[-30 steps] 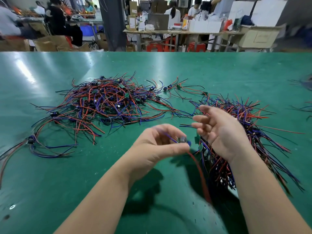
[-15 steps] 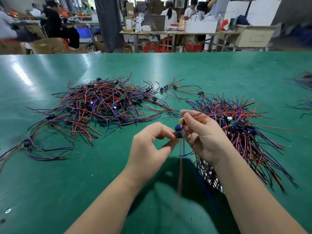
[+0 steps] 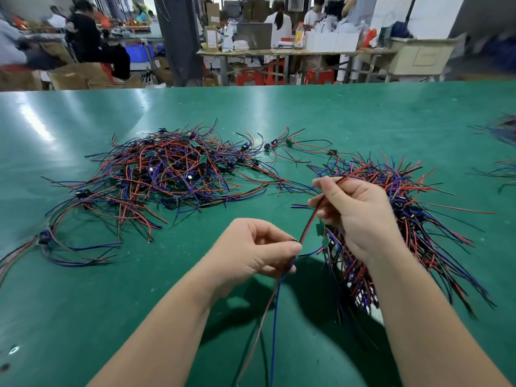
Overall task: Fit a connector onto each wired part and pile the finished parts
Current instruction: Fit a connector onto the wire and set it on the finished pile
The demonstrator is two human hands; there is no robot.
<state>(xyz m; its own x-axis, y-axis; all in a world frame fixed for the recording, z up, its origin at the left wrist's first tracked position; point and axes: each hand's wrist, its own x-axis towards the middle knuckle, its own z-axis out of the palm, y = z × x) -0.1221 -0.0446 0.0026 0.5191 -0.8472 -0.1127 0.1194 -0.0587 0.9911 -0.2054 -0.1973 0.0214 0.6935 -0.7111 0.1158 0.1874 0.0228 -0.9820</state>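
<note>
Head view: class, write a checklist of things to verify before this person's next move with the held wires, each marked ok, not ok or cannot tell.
1. Left hand pinches the blue wire: ok.
2. Right hand grips the red-and-black wire: ok.
3. Connector fitted: cannot tell, fingers hide it.
4. Blue wire hangs clear of both piles: ok.
5. Right pile lies beside the right hand: ok.
</note>
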